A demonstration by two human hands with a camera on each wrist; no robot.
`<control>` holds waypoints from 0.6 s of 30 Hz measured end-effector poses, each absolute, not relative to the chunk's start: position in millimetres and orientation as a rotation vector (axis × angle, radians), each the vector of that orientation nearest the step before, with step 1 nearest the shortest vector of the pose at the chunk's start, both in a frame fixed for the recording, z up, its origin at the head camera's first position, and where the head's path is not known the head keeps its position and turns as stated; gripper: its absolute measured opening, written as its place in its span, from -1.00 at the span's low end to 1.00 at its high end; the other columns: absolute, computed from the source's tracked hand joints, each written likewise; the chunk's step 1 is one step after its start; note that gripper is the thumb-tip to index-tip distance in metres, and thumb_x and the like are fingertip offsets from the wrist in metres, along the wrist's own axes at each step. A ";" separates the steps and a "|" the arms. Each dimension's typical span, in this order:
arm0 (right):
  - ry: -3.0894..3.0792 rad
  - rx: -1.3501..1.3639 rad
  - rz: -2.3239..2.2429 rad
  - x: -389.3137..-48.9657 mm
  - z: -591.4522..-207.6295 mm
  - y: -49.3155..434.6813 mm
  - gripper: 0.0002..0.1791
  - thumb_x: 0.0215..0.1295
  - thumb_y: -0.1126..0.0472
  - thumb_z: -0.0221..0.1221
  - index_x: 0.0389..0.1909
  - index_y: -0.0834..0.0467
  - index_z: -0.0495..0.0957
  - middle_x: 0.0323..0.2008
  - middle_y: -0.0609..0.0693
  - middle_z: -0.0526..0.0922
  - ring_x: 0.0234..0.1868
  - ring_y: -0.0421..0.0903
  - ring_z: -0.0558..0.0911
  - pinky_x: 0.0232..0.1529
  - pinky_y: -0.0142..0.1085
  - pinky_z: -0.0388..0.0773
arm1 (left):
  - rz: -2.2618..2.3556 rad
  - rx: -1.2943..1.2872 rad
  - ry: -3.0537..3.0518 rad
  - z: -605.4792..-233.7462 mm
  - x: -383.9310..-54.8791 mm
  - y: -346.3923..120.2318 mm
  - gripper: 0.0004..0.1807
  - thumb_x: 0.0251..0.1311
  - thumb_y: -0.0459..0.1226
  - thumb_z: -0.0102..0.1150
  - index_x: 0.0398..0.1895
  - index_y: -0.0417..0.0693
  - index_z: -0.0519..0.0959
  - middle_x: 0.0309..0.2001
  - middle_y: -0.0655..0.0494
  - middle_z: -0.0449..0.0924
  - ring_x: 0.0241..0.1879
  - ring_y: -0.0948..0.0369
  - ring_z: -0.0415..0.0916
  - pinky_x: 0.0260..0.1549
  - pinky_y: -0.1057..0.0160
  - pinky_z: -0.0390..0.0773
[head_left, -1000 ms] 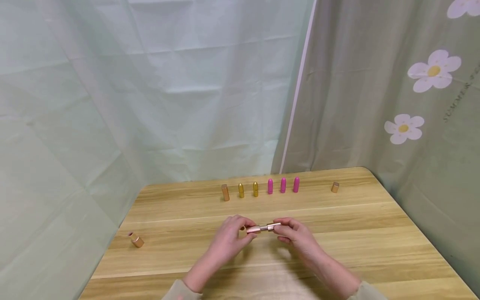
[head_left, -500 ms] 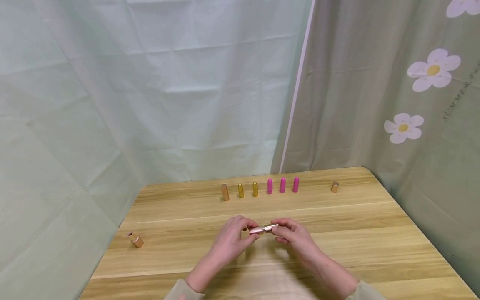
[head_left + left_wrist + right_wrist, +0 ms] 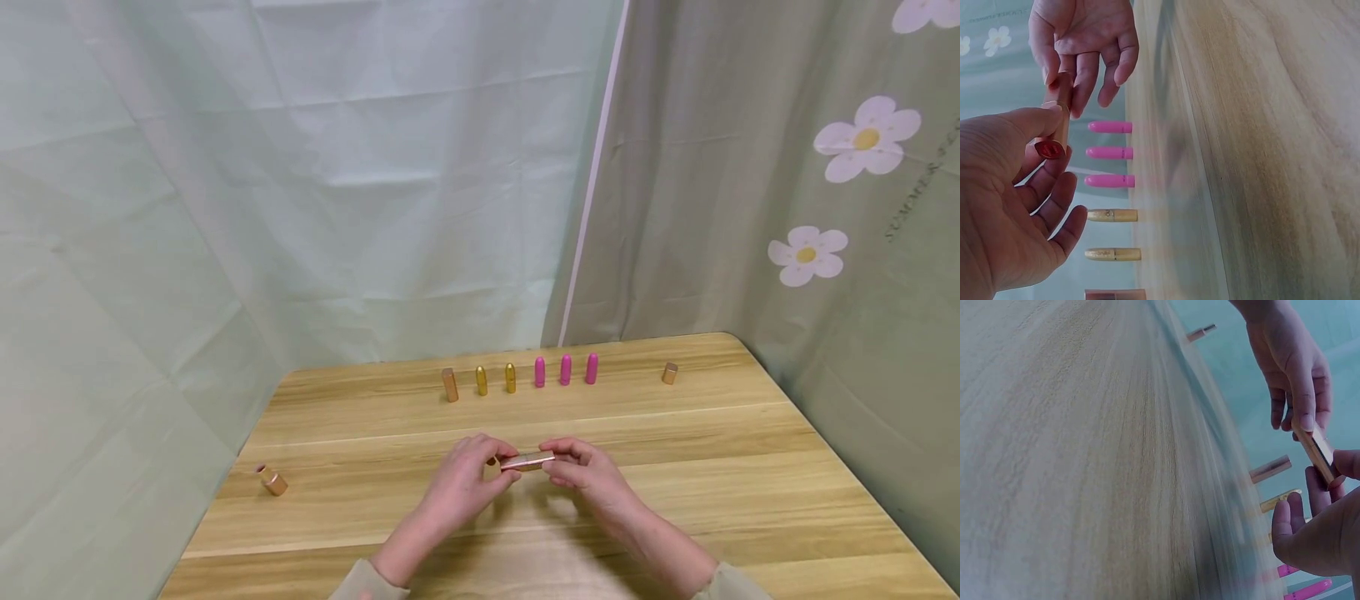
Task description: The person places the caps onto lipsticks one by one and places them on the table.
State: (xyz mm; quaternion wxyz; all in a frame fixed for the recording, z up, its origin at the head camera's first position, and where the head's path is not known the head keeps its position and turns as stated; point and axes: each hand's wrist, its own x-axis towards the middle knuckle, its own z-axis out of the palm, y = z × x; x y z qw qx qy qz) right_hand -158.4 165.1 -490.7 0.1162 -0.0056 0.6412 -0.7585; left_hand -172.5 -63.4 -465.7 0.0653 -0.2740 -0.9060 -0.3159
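Note:
Over the front middle of the table, both hands hold one rose-gold lipstick [image 3: 527, 461], lying sideways with its cap and base meeting. My left hand [image 3: 467, 479] pinches the base between thumb and fingers; the left wrist view shows a red label [image 3: 1050, 149] on its end. The cap end is pinched by my right hand [image 3: 592, 477], its other fingers loosely bent below. In the right wrist view the lipstick [image 3: 1317, 452] spans from one hand's fingertips to the other's.
Along the back stand a rose-gold tube [image 3: 450, 386], two gold bullet-shaped tubes [image 3: 482, 381] and three pink ones [image 3: 540, 372]. A short rose-gold cap [image 3: 671, 373] is at the back right. An uncapped lipstick [image 3: 272, 480] stands near the left edge of the wooden table [image 3: 345, 517].
The gap between the lipstick's cap and base has closed as the hands came slightly together. The tubes on the table have not moved.

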 end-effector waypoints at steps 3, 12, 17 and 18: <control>1.884 -0.030 -2.213 -158.1 -489.7 164.2 -0.51 0.31 0.27 0.32 0.21 0.38 0.50 0.02 0.09 0.67 0.02 -0.09 0.64 0.09 -0.20 0.57 | -0.955 -0.827 -2.741 -466.1 -172.2 -63.1 -0.80 0.23 -0.14 0.45 -0.10 0.16 0.70 -0.25 0.42 0.55 -0.22 0.14 0.50 -0.31 0.32 0.41; 1.909 -0.049 -2.207 -157.1 -487.3 162.2 -0.49 0.30 0.30 0.31 0.21 0.43 0.47 -0.02 0.09 0.69 -0.02 -0.09 0.64 0.06 -0.22 0.58 | -0.964 -0.822 -2.763 -466.8 -171.0 -63.4 -0.79 0.22 -0.12 0.45 -0.10 0.17 0.71 -0.25 0.43 0.55 -0.21 0.16 0.50 -0.29 0.31 0.42; 1.992 -0.089 -2.177 -156.7 -487.0 160.7 -0.48 0.29 0.27 0.34 0.20 0.42 0.50 -0.03 0.09 0.70 0.00 -0.06 0.63 0.08 -0.22 0.56 | -0.975 -0.823 -2.785 -466.5 -170.7 -62.8 -0.84 0.23 -0.08 0.44 -0.16 0.24 0.70 -0.24 0.46 0.57 -0.19 0.19 0.50 -0.23 0.29 0.43; 2.016 -0.098 -2.168 -156.6 -486.5 160.0 -0.49 0.29 0.27 0.35 0.19 0.42 0.51 -0.03 0.09 0.70 0.01 -0.06 0.63 0.08 -0.23 0.56 | -0.973 -0.824 -2.787 -466.3 -170.6 -62.5 -0.86 0.23 -0.07 0.44 -0.18 0.26 0.70 -0.24 0.46 0.57 -0.18 0.21 0.49 -0.22 0.28 0.44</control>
